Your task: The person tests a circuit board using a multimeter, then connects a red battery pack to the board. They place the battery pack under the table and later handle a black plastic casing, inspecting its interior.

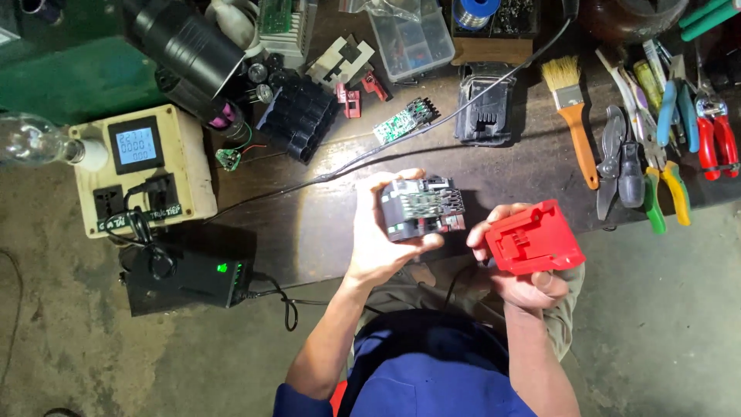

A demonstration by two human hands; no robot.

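A blocky battery pack core (pixel 421 207), dark grey with a green circuit board set in its top face and a red strip along its lower edge, is held at the centre of the frame by the left hand (pixel 382 232). The fingers are curled closed around its left side and the thumb is pressed under its lower edge. Just to its right, a glossy red plastic shell (pixel 534 238), moulded with angular steps and a slotted top, is gripped by the right hand (pixel 515 266); the fingers are wrapped shut under and behind it, with one fingertip laid on its left edge. The two parts are held close together but apart, above the near edge of a worn, dark workbench (pixel 309 224).

A black cable (pixel 432 123) is strung diagonally across the bench behind the hands. At the upper middle, a second black battery pack (pixel 485 104) is laid beside a loose green circuit board (pixel 401 121) and a cluster of black cylindrical cells (pixel 302 116). A paintbrush (pixel 573 112) with an orange wooden handle is placed at the upper right, next to pliers and cutters (pixel 664 131) with coloured grips. At the left, a cream box with a digital meter and sockets (pixel 139 170) is set above a black charger (pixel 185 278) with a green light.
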